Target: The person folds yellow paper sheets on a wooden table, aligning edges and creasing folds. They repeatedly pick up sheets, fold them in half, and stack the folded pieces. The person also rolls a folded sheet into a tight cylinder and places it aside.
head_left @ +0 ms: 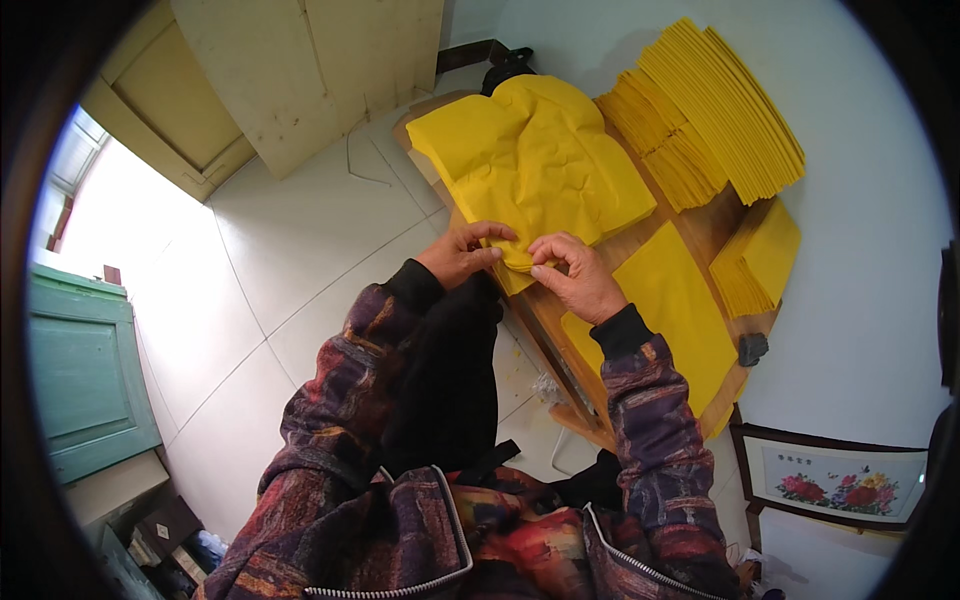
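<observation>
Through the head camera I see a creased yellow sheet, paper by its look (560,150), which is matt and of one strong colour, with soft wrinkles and raised bumps over its middle and with a wavy far edge. It lies on top of a thick yellow stack (625,218), on the brown wooden worktop (708,228) in front of the wearer. The sheet runs from the far side toward the wearer, and its near end becomes narrow and points down between the two hands; because of the wrinkles, I cannot tell exactly its long axis. This narrow end lies between the fingers of both hands, while the broad part extends beyond them. The right hand (578,280) has its thumb and forefinger brought close together, pinching the rolled near edge. The left hand (465,252) rests at the other side of this edge, its forefinger curved over the yellow surface and its thumb a little apart; I cannot tell whether it grips. To the right of the creased sheet, a flat yellow sheet (675,300) lies beyond the right wrist, and farther back stands a tall fanned pile of folded yellow sheets (722,110).
</observation>
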The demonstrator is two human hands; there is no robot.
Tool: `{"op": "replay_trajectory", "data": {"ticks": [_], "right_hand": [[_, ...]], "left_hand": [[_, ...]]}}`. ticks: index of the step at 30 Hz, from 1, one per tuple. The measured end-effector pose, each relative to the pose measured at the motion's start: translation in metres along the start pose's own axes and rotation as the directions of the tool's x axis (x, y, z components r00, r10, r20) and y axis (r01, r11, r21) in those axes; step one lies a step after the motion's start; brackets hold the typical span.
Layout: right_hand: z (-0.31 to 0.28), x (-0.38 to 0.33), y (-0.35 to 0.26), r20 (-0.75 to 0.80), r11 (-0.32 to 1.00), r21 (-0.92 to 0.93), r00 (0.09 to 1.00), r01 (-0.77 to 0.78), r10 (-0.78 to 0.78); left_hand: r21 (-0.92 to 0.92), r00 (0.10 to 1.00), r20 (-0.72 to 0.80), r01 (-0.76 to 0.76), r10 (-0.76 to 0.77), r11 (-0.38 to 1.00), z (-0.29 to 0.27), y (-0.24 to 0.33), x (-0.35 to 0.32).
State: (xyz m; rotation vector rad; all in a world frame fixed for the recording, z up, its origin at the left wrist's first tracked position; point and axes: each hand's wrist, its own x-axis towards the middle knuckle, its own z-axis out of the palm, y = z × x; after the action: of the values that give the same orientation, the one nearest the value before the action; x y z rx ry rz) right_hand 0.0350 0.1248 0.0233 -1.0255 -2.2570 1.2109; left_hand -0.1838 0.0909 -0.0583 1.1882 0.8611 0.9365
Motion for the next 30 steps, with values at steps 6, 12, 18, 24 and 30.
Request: {"op": "replay_trajectory", "data": {"ticks": [6,12,18,24,30], "right_hand": [[0.01,-0.005,-0.002,-0.076,0.963,-0.22,0.982,0.155,-0.175],[0.015,-0.003,0.002,-0.138,0.997,0.071,0.99,0.032,-0.022],[0.012,-0.002,0.001,-0.095,0.983,0.176,0.993,-0.052,0.07],[0.012,-0.003,0.002,-0.108,0.992,0.123,0.994,-0.014,0.027],[0.013,-0.003,0.006,-0.127,0.997,0.071,0.992,0.007,0.002]], "left_hand": [[-0.082,0.997,-0.04,-0.074,0.071,0.994,0.003,-0.005,0.001],[-0.124,1.0,-0.006,-0.011,0.01,0.992,0.001,0.002,-0.003],[-0.094,0.996,-0.087,0.005,-0.013,0.996,0.006,0.001,0.0],[-0.252,0.996,-0.091,-0.017,-0.006,0.968,0.009,-0.005,0.002],[-0.263,0.994,-0.105,-0.011,-0.017,0.965,0.01,-0.002,0.0]]}}
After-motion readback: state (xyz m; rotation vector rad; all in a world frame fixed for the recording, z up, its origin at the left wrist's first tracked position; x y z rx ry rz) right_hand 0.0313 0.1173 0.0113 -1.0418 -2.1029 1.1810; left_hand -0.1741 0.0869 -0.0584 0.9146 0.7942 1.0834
